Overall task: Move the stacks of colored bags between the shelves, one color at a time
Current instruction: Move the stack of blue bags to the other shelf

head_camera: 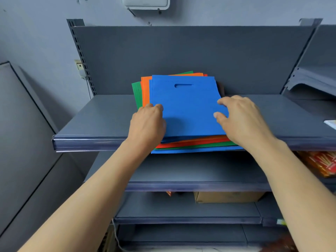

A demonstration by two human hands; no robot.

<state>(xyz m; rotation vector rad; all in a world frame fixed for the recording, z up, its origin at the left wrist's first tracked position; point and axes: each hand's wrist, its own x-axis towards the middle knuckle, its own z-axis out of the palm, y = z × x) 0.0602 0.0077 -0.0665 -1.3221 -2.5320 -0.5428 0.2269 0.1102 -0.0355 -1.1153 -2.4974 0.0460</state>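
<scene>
A pile of flat coloured bags lies on the top grey shelf (101, 117). Blue bags (185, 104) with a cut-out handle are on top. Orange bags (145, 91), red edges and green bags (136, 93) fan out beneath, and another blue layer (196, 150) shows at the bottom front edge. My left hand (148, 122) grips the left edge of the top blue bags, thumb on top. My right hand (241, 117) holds their right edge, thumb and forefinger pressing on the blue surface, the other fingers hidden.
A lower grey shelf (190, 171) lies directly beneath. Further down, a cardboard box (227, 196) sits on another shelf. Red-and-yellow packets (323, 162) lie at right. A second shelf unit (312, 79) adjoins on the right, and a grey panel (21, 124) stands at left.
</scene>
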